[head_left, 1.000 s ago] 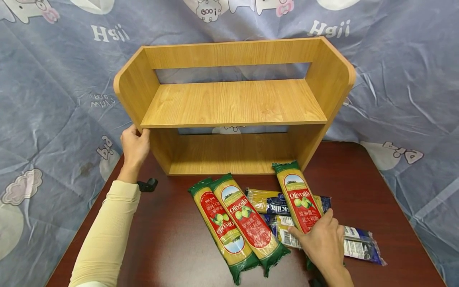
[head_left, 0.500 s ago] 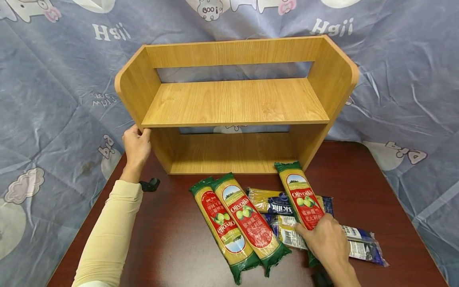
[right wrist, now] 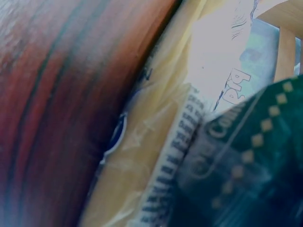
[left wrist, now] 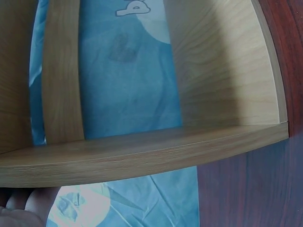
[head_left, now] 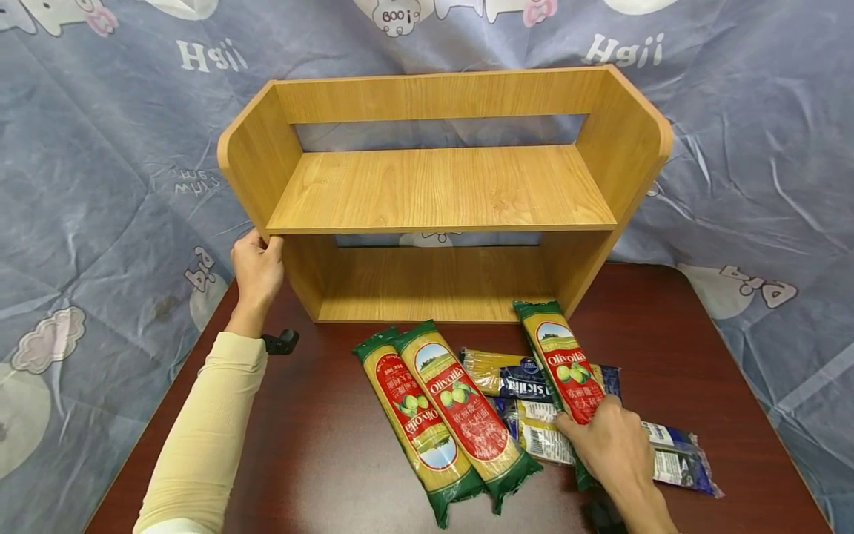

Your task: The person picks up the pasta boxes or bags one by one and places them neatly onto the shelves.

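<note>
Left hand [head_left: 256,268] is curled round the front edge of the wooden shelf unit's [head_left: 440,189] left side panel; fingertips are seen behind the panel in the left wrist view. Right hand [head_left: 612,449] is laid on the lower end of a green Olivoila spaghetti pack [head_left: 560,363], fingers bent over it, probably gripping it; the wrist view is too blurred to confirm. Blue packs [head_left: 534,415] lie under that pack. Two more Olivoila packs [head_left: 434,415] lie left of the right hand on the bench [head_left: 320,460].
</note>
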Motion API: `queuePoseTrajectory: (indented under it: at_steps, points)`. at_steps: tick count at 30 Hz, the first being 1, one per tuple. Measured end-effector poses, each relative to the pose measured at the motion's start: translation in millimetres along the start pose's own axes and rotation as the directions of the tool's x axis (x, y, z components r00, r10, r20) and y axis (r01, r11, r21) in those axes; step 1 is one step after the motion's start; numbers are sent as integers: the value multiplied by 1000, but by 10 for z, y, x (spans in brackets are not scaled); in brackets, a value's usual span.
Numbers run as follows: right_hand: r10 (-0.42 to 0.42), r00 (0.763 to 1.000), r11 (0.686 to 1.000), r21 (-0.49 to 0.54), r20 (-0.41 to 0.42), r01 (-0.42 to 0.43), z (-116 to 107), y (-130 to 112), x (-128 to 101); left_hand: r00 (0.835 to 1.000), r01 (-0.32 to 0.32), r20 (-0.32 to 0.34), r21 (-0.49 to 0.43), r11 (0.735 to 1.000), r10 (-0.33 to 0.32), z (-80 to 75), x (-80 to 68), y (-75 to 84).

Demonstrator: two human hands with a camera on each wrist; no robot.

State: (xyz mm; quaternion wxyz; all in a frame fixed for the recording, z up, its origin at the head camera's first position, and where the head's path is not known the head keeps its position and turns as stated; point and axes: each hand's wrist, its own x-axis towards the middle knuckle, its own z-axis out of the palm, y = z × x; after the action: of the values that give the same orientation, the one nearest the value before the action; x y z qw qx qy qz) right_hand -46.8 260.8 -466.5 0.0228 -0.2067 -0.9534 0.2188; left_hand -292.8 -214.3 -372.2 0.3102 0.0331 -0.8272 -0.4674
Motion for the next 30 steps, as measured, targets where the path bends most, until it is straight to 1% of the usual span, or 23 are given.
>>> queuePoseTrajectory:
  at_steps: [4,12,18,21,24,30]
  points:
    - [9,1000,1000,7,0,-9,0,11,-6,1000,-6,4,-14,1000,6,19,-2,-23]
    - [-21,998,999,33,-66,23,-2,24,8,1000,-20,6,-23,1000,20,20,9,-29]
    - [-23,999,999,41,-38,24,-28,3,8,999,-33,16,-40,999,33,25,11,-34]
    - [-34,999,998,51,-39,36,-46,-28,15,999,-35,19,-44,998,36,23,8,-29]
    - [-47,997,996,68,-53,51,-74,-71,29,999,-38,18,-48,998,39,19,7,-24]
    - [-76,991,993,78,-109,85,-136,-156,90,999,-49,12,-56,997,50,6,15,-41]
